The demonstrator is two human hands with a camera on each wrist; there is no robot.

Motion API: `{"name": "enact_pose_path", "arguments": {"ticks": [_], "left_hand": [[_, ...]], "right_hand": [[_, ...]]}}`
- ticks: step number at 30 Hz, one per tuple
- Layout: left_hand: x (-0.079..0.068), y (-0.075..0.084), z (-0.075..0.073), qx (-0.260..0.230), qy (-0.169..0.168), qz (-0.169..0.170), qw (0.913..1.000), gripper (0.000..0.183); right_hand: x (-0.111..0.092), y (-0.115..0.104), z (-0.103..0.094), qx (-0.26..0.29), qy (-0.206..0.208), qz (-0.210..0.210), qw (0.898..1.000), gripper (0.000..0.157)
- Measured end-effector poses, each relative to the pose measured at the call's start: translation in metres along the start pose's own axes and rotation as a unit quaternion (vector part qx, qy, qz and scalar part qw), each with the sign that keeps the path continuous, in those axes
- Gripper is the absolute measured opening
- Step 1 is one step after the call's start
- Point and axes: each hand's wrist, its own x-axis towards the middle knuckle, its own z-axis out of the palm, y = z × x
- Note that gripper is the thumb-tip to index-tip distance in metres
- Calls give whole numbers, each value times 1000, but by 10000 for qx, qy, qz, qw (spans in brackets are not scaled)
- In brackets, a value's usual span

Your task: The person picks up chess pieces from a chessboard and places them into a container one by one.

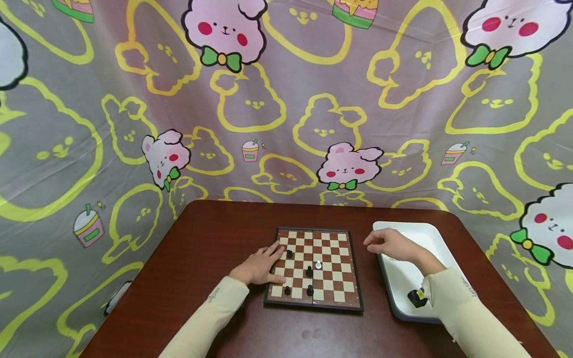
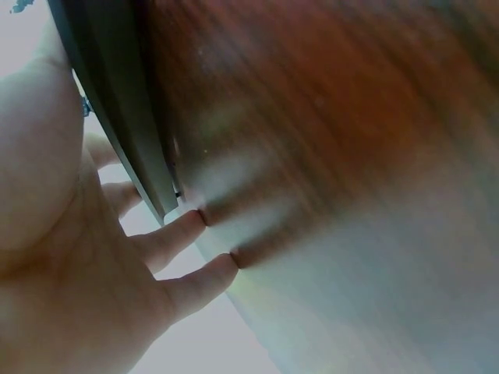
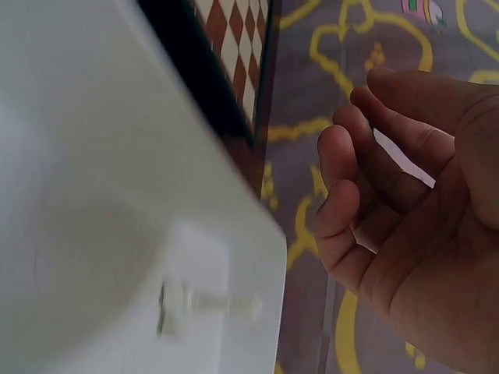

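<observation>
A brown-and-cream chessboard with a dark frame lies on the table. My left hand rests on its left edge, fingers spread; in the left wrist view two fingertips reach past the dark frame to the tabletop. Several black chess pieces, one near the middle seam, stand on the board's left half. Just right of the seam stands a white chess piece. My right hand hovers over the left rim of a white tray, its fingers loosely curled and nothing visible between them.
Inside the tray a blurred white chess piece lies on its side. At the right cuff is a black object with a yellow mark. The dark red-brown table meets a patterned curtain behind and at both sides.
</observation>
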Motion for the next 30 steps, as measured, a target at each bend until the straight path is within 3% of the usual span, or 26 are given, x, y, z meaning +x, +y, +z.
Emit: {"name": "enact_pose_path", "arguments": {"ticks": [14,22,30], "left_hand": [[0,0,-2,-50,-48,-52,10000,92],[1,0,-1,-43,-60,-17,10000,92],[1,0,-1,-71,-31,-22,10000,93]], "right_hand": [[35,-44,47,34,-537,-602,9967,16],[50,-50,73,63,-840,-450,9954,23],[60,-49,86,302,-934,-471,9941,24]]}}
